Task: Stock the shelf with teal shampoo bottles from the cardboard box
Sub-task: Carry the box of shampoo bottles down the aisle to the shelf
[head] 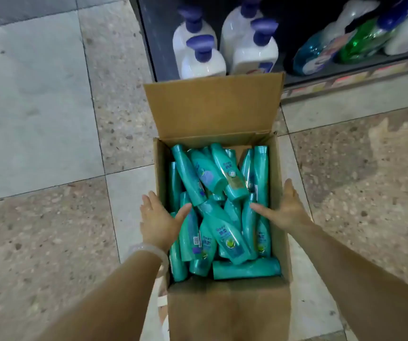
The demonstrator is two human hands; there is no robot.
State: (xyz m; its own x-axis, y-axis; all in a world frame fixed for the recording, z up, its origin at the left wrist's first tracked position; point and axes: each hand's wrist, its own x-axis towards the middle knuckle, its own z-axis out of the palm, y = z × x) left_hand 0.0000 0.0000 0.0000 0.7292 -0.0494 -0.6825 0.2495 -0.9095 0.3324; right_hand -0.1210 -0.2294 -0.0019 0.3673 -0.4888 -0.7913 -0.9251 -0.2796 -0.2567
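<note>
An open cardboard box (210,112) stands on the floor below me, its far flap raised. Several teal shampoo bottles (212,173) lie jumbled inside it. My left hand (160,222) rests at the box's left wall, fingers spread, thumb over the bottles. My right hand (285,207) is at the right wall, also spread, thumb pointing inward over the bottles. Neither hand holds a bottle. The bottom shelf (345,75) runs just behind the box.
White pump bottles (203,60) with blue caps stand on the shelf's left part. Blue, green and white bottles (355,43) lie further right. Price labels line the shelf edge. Tiled floor (50,143) surrounds the box.
</note>
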